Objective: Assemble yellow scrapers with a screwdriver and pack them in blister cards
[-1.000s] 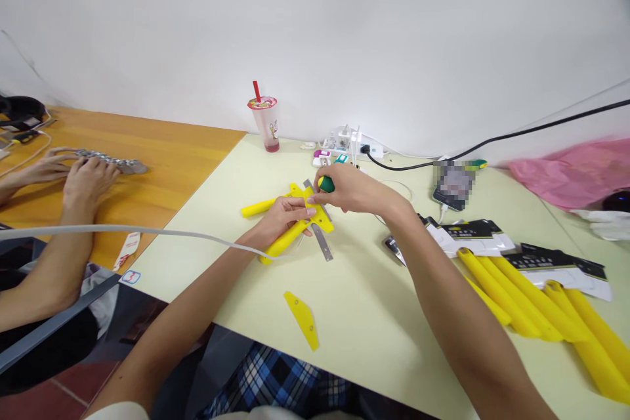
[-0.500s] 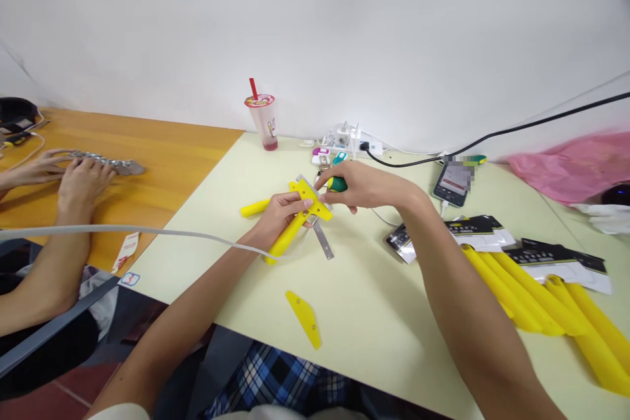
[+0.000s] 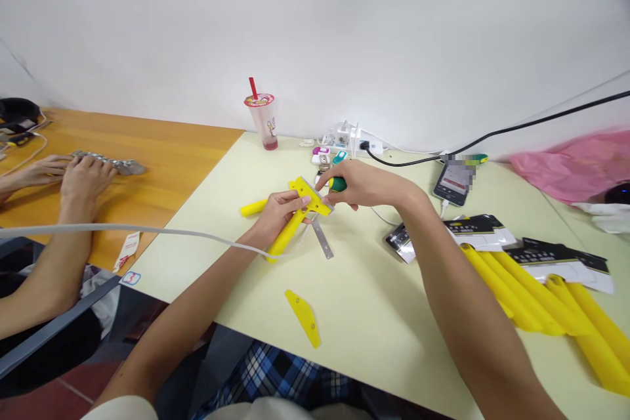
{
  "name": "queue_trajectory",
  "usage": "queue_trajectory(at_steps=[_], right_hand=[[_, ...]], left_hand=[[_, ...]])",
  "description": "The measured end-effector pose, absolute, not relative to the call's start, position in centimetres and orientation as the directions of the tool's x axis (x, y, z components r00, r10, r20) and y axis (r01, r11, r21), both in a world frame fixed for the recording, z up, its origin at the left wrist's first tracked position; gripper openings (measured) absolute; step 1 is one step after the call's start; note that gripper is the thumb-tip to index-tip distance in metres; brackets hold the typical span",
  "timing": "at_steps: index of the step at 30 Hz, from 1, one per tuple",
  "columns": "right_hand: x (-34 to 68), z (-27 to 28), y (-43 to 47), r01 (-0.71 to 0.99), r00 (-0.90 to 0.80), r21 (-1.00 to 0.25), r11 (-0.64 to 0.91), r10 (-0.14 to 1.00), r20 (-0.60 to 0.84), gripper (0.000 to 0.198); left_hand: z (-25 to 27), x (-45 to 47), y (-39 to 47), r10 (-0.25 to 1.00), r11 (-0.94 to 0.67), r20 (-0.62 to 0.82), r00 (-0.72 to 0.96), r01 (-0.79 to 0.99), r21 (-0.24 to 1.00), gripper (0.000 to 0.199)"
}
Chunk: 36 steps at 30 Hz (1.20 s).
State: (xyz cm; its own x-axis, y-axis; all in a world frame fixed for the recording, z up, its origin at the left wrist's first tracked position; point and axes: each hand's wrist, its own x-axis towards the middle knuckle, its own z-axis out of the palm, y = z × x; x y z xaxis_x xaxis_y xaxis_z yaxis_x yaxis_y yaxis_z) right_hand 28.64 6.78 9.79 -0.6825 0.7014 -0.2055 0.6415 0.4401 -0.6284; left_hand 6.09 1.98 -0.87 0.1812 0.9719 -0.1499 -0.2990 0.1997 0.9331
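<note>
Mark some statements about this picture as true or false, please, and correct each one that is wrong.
1. The left hand holds a yellow T-shaped tool. True.
2. The right hand grips a blue handle. False: it grips a green handle.
3. The cup has a red straw. True.
4. The phone lies left of the cup. False: it lies to the right of it.
5. A flat yellow piece lies on the pale table. True.

I see the right hand (image 3: pixel 363 184) and its green-handled tool (image 3: pixel 337 184) now at the edge of the yellow scraper (image 3: pixel 291 228), moved off its face.
</note>
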Motion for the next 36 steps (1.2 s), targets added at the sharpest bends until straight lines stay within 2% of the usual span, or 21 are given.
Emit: queue_trajectory(at_steps=[15, 22, 24, 27, 30, 36], right_hand=[[28.2, 8.4, 7.4, 0.651, -0.678, -0.583, 0.485, 0.718, -0.159, 0.028], [28.2, 8.2, 7.5, 0.680, -0.661, -0.564, 0.469, 0.724, -0.196, 0.030], [28.6, 8.1, 7.8, 0.717, -0.615, -0.525, 0.458, 0.771, -0.167, 0.027], [29.4, 7.6, 8.8, 0.817, -0.513, -0.378, 0.435, 0.848, -0.135, 0.021], [29.7, 6.3, 10.0, 0.891, -0.430, -0.264, 0.369, 0.873, -0.232, 0.014], [29.0, 2.2, 12.1, 0.910, -0.406, -0.237, 0.342, 0.851, -0.333, 0.017]], left_hand=[[-1.4, 6.1, 2.2, 0.976, 0.208, -0.179, 0.125, -0.291, 0.934, 0.042], [-1.1, 6.2, 2.0, 0.974, 0.203, -0.167, 0.150, -0.270, 0.941, 0.046], [-1.1, 6.0, 2.0, 0.977, 0.192, -0.158, 0.142, -0.276, 0.942, 0.044], [-0.9, 5.6, 2.3, 0.983, 0.179, -0.158, 0.096, -0.295, 0.938, 0.040], [-0.7, 5.2, 2.6, 0.986, 0.168, -0.158, 0.057, -0.339, 0.926, 0.039], [-0.8, 5.0, 2.8, 0.987, 0.160, -0.153, 0.050, -0.415, 0.896, 0.032]])
